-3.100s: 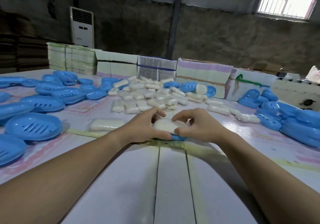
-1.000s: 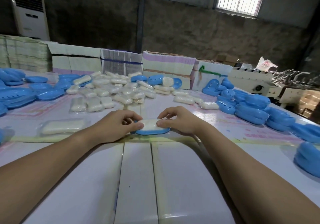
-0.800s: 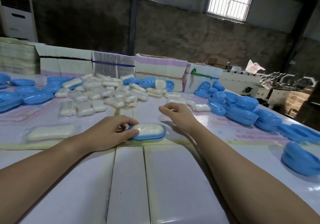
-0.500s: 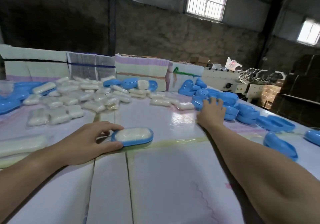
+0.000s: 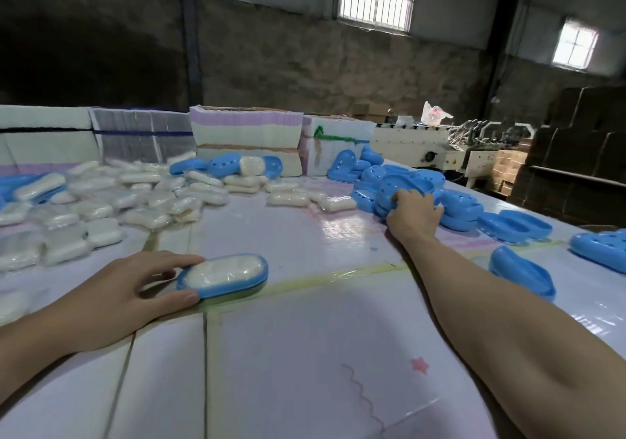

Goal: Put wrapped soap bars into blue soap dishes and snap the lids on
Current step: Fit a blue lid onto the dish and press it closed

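A blue soap dish (image 5: 237, 285) stands on the white table (image 5: 305, 354) in front of me, with a wrapped white soap bar (image 5: 220, 271) lying in it and no lid on top. My left hand (image 5: 115, 296) pinches the dish's left end between thumb and fingers. My right hand (image 5: 415, 216) is stretched far to the right, its fingers curled over a blue lid (image 5: 406, 182) on top of a heap of blue lids (image 5: 467, 208).
Several wrapped soap bars (image 5: 135, 194) lie heaped at the back left. Stacked cartons (image 5: 245, 137) line the table's far edge. More blue lids lie loose on the right (image 5: 521, 274), (image 5: 599, 249). A machine (image 5: 423, 147) and brown boxes stand beyond the table.
My right hand left the dish and reached right to the heap of blue lids. My left hand kept hold of the dish with the soap. My view turned right.
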